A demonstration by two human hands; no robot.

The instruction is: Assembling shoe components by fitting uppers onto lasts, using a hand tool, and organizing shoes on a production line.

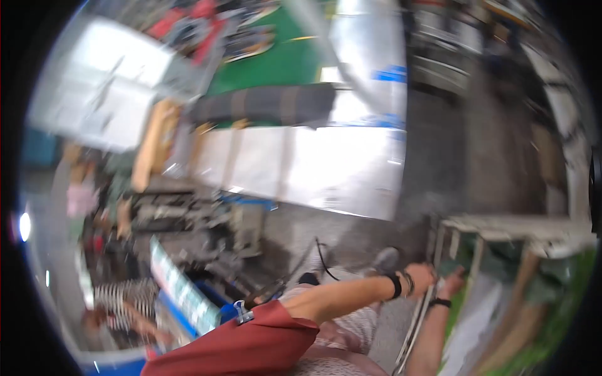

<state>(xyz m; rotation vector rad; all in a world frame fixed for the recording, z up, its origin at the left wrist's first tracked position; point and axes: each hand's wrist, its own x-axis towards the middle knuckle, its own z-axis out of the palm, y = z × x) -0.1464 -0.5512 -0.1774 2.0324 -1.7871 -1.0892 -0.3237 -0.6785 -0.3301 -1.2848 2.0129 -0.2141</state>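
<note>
My left hand [420, 276] reaches across my body to the right, out of a red sleeve, with a black band and bracelets on the wrist. Its fingers are curled closed against the upright metal bar of a rack [437, 241]; what lies inside them is hidden. Just beside it is my right hand [449, 284], with a black wristband, within the rack's frame. Its fingers look bent together near a dark green cloth [495, 260], but blur hides what they hold. White material [480, 313] hangs in the rack below the cloth.
Ahead stands a table covered with a white sheet [338, 166], a dark roll [263, 103] and a green surface [276, 62]. Machinery [166, 213] fills the left. A person in a striped shirt [135, 297] is at the lower left, by a blue-edged panel [182, 288]. Grey floor lies beyond my feet.
</note>
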